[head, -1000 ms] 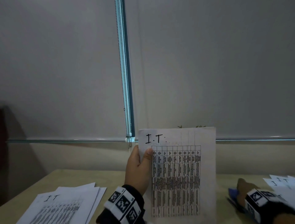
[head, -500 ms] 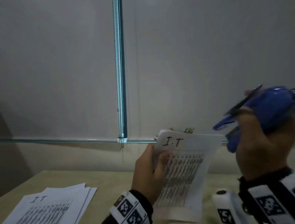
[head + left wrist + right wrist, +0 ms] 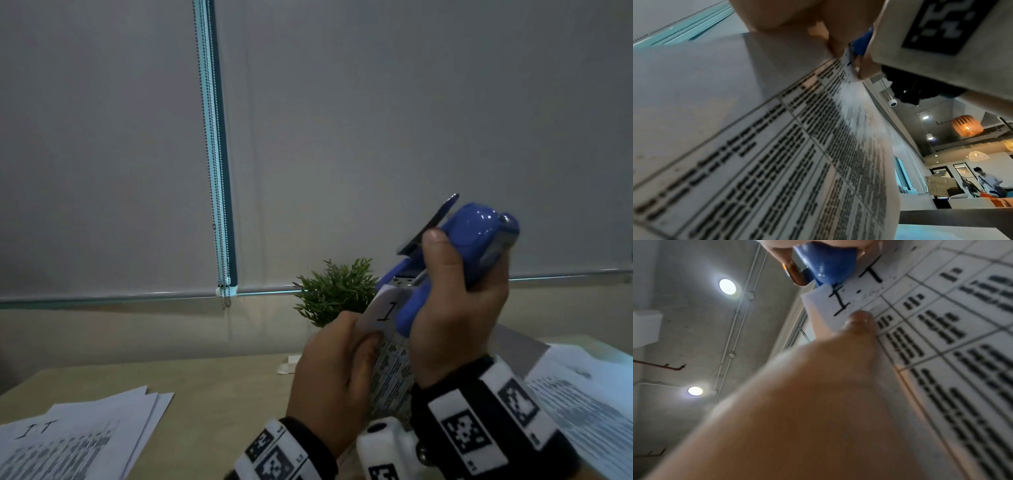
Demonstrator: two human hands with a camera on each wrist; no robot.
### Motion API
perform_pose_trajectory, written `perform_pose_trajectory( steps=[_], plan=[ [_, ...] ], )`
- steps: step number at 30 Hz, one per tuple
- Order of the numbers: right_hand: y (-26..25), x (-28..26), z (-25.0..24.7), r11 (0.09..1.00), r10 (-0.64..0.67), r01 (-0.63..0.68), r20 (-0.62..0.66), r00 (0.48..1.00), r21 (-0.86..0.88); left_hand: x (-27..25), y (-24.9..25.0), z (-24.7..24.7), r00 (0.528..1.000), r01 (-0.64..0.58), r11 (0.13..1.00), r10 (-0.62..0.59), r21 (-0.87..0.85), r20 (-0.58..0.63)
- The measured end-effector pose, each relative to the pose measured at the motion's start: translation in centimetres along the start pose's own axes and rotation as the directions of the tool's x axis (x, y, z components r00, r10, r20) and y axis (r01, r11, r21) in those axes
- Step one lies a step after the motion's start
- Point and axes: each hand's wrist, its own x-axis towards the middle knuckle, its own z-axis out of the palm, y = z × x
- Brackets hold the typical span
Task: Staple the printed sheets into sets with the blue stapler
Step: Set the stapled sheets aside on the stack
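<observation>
So the desk (image 3: 219, 380) carries two lots of printed sheets: a fanned pile (image 3: 78, 442) at its near left corner and more sheets (image 3: 589, 394) at the right edge; whether either is stapled I cannot tell. Above its near edge, the left hand (image 3: 335, 370) pinches the held set (image 3: 777, 146) near its top corner. The right hand (image 3: 455, 308) is clenched round the blue stapler (image 3: 469, 240), whose mouth sits over that corner, apparently about to press
</observation>
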Motion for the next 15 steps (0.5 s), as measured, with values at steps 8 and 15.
perform_pose_trajectory(
  steps=[8, 15],
  plan=[
    [-1.1, 0.0, 0.2, 0.993, 0.117, -0.117, -0.044, 0.992, -0.005, -0.1, 0.4, 0.5, 0.996, -0.044, 0.998, 0.041, 0.037, 0.074],
    [-0.8, 0.4, -0.8, 0.991, 0.13, -0.13, 0.005, 0.991, -0.011, -1.3, 0.1, 0.3, 0.989, 0.032, 0.999, -0.026, -0.039, 0.149]
  ],
)
